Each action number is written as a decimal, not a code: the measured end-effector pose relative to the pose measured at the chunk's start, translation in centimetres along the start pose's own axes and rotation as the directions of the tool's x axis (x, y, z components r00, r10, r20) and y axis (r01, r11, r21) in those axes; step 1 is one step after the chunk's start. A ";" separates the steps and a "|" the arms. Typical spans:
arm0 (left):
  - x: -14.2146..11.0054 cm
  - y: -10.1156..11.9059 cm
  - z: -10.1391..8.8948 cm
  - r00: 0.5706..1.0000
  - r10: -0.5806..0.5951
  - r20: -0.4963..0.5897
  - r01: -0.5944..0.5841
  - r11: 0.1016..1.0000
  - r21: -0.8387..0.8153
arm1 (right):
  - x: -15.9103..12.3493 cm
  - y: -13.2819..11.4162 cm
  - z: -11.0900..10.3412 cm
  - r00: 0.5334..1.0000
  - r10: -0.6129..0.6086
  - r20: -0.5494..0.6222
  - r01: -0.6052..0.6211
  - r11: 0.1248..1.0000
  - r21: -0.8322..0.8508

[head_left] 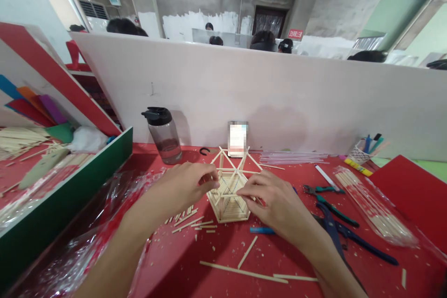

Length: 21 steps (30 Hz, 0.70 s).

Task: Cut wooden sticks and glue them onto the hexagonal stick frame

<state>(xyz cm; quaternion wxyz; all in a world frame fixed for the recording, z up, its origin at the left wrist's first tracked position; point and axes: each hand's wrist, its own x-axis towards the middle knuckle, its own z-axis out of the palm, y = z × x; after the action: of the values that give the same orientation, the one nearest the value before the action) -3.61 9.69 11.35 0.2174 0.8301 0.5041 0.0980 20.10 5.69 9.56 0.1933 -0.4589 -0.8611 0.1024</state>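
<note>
A: Head view. Where's the frame?
B: The stick frame (pixel 233 213) is set on the red surface (pixel 167 265), mid-view, between the two hands. Six-sided slatted base, uprights, thin bars crossed above.

A: Left hand (pixel 185 184)?
B: Held at the frame's left side, fingers curled, thumb underneath. Whether a stick is pinched can't be told.

A: Right hand (pixel 272 198)?
B: Fingertips brought to the right end of the near crossbar (pixel 228 195). Pinched or just touched, can't be told.

A: Handling?
B: Judged very light, easily shoved. Sticks look stiff but thin; joints are probably the fragile part. Little slip expected from bare wood.

A: Where should it be held?
B: Low, by the slatted base, at opposite edges. The upper bars are better not squeezed or used for lifting; a single bar is best steadied near its joint, lightly.

A: Nearby?
B: Short cut sticks (pixel 206 226) scattered at left, a long stick (pixel 244 272) laid in front, a blue pen (pixel 261 230) partly hidden by the right hand. Green-handled pliers (pixel 340 214), blue-handled pliers (pixel 328 223) and bagged sticks (pixel 373 209) at right; a bottle (pixel 165 137) stood upright behind, left.
</note>
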 end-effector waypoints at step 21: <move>-0.1 -0.2 0.2 0.986 0.028 -0.163 -0.012 0.995 0.099 | -3.2 2.9 -5.9 0.943 0.334 0.005 -0.334 0.942 -0.027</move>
<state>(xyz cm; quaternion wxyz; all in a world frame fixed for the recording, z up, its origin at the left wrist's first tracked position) -3.74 9.59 11.13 0.1330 0.8339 0.5161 0.1435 26.46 4.63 13.09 0.1633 -0.6001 -0.7731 0.1248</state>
